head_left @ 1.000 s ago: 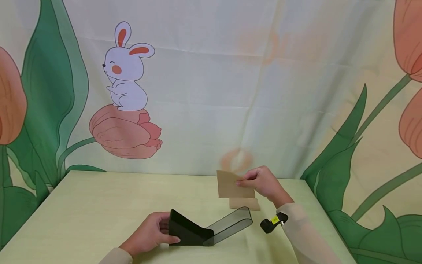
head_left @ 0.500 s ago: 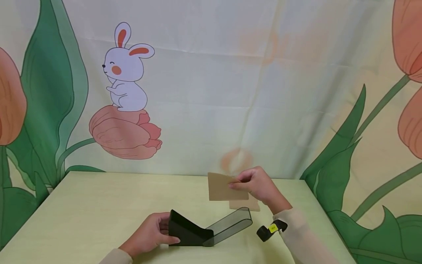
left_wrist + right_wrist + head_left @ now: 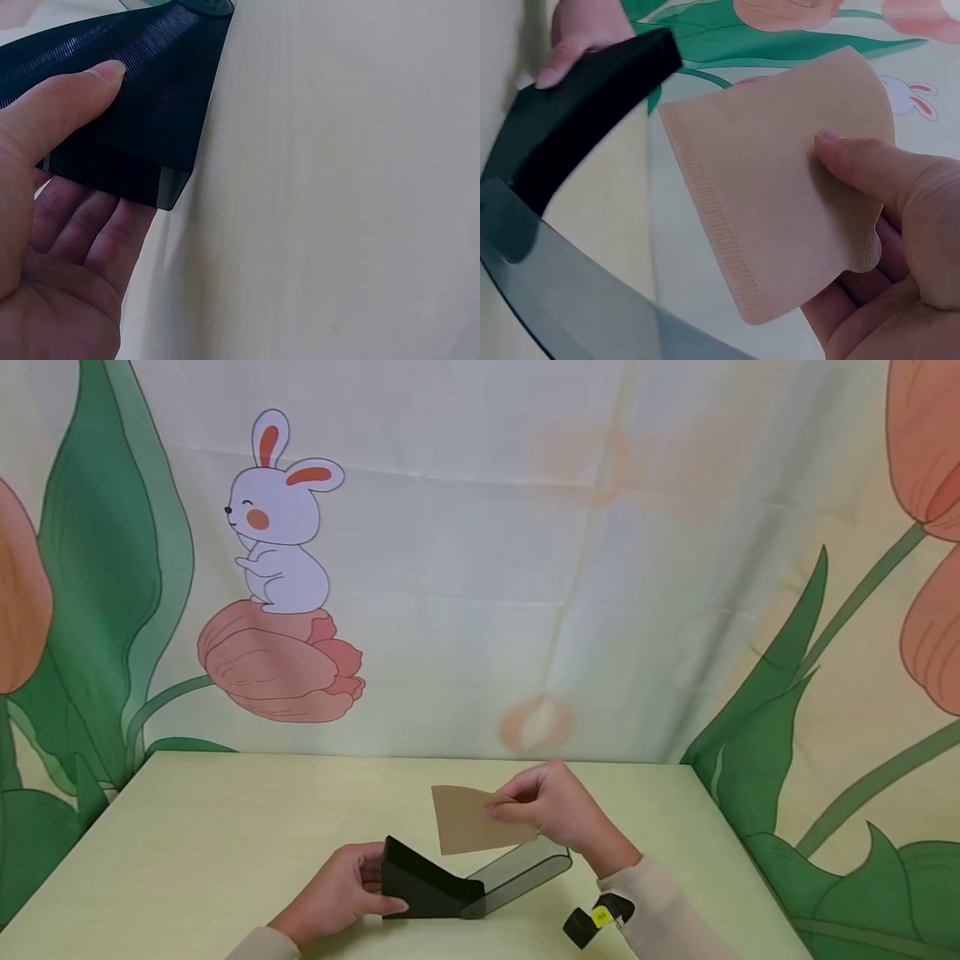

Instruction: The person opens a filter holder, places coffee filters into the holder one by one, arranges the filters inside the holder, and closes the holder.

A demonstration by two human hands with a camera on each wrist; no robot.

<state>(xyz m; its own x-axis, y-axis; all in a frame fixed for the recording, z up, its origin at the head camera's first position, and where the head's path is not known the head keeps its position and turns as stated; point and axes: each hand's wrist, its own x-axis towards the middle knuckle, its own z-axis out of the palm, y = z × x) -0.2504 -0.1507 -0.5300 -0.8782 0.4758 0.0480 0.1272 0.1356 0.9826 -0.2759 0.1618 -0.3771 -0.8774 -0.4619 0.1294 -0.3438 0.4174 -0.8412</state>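
In the head view my left hand (image 3: 337, 893) holds the back end of a black box (image 3: 427, 893), thumb on its near side and fingers on the far side. The box stands on the table with its clear smoky lid (image 3: 525, 872) swung out to the right. My right hand (image 3: 551, 806) pinches a brown paper coffee filter (image 3: 476, 818) by its right edge, above and behind the box and lid, apart from them. A crimped seam shows on the coffee filter (image 3: 780, 180) in the right wrist view. The left wrist view has the thumb on the ribbed box (image 3: 142, 105).
A pale yellow table (image 3: 262, 818) carries everything. Behind it hangs a cloth backdrop (image 3: 450, 568) printed with a rabbit and tulips. A black wrist camera (image 3: 596, 920) juts from the right sleeve, low over the table.
My right hand has carried the coffee filter left and down, nearer the box. A flat brown piece on the table behind the lid is now out of sight. My left hand stays put.
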